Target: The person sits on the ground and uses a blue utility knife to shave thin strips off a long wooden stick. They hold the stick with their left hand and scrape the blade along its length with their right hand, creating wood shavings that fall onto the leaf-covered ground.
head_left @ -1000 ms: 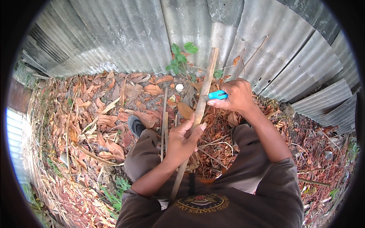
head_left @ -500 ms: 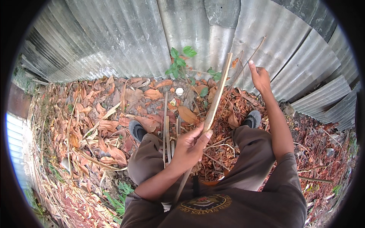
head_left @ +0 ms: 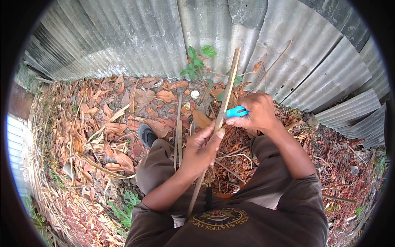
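Note:
A long, pale wooden stick point(head_left: 233, 78) slants up from my lap toward the metal wall. My left hand point(head_left: 200, 150) is closed around its middle, thumb along the near side. In my right hand point(head_left: 258, 112) is a blue-handled knife point(head_left: 237, 111), gripped just above the left hand. Its short grey blade lies against the stick, at the edge facing my right hand. The fingers of my right hand hide the rest of the handle.
A corrugated metal wall point(head_left: 135, 45) stands in front, with a green plant point(head_left: 194, 66) at its foot. Thin sticks point(head_left: 180, 136) stand between my legs. Dry leaves point(head_left: 119, 136) cover the ground, with a white round object point(head_left: 194, 94) among them. A thin twig point(head_left: 279, 56) leans by the wall.
My right hand has come in from the far right to the stick, and the blue-handled knife now shows in it. The stick's top has swung slightly left; my left hand keeps its hold.

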Demonstrator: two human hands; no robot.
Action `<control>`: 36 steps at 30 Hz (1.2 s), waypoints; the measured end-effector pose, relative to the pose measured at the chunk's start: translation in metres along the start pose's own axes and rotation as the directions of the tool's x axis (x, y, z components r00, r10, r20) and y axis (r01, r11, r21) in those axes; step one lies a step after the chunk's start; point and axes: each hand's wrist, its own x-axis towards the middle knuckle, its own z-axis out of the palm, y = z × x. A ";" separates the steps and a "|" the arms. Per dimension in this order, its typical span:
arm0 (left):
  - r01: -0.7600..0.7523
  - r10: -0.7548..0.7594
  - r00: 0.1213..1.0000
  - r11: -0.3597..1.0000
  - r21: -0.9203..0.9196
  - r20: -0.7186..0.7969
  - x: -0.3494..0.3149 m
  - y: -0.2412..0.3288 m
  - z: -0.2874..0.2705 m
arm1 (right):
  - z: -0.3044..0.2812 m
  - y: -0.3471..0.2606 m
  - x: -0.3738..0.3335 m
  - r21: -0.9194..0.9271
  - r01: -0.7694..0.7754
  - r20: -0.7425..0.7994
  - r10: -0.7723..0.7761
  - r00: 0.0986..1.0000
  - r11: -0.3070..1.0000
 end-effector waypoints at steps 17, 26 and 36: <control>-0.019 0.020 1.000 0.995 0.099 -0.008 -0.011 0.001 0.004 | 0.002 0.019 0.008 -0.060 -0.025 -0.078 0.021 0.997 0.998; 0.071 -0.079 0.996 0.987 0.147 0.048 -0.018 -0.007 0.011 | -0.006 0.088 0.016 -0.170 -0.463 -0.101 0.452 0.887 0.870; 0.130 -0.131 0.990 0.991 0.024 0.052 -0.001 -0.003 0.002 | -0.026 0.072 -0.003 0.009 -0.648 0.077 0.646 0.759 0.761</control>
